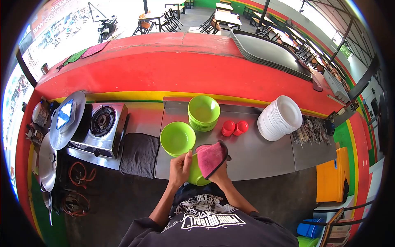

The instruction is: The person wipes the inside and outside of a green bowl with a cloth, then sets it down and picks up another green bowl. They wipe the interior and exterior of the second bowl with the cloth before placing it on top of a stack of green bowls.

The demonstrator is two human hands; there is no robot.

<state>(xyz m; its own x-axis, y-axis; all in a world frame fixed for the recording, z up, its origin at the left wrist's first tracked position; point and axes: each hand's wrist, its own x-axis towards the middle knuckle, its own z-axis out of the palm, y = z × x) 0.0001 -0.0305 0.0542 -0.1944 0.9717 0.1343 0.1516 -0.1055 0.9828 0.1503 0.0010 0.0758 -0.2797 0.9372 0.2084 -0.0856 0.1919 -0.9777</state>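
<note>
A lime-green plastic bowl [195, 174] held at the steel counter's [263, 158] near edge
The left hand [180, 168] grips its rim; the right hand [221, 176], largely hidden, seems to clutch a pink cloth [210, 158].

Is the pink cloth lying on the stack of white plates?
No, the right hand holds the pink cloth against a green bowl, apart from the white plates.

The held bowl [194, 175] is lime green, matching the lone bowl [177, 138] and bowl stack [203, 112] on the grey steel counter [255, 152]. The cloth [210, 158] is pink, the two small cups [234, 127] red, the plate stack [282, 117] white, and the black shirt [205, 218] has white lettering.
</note>
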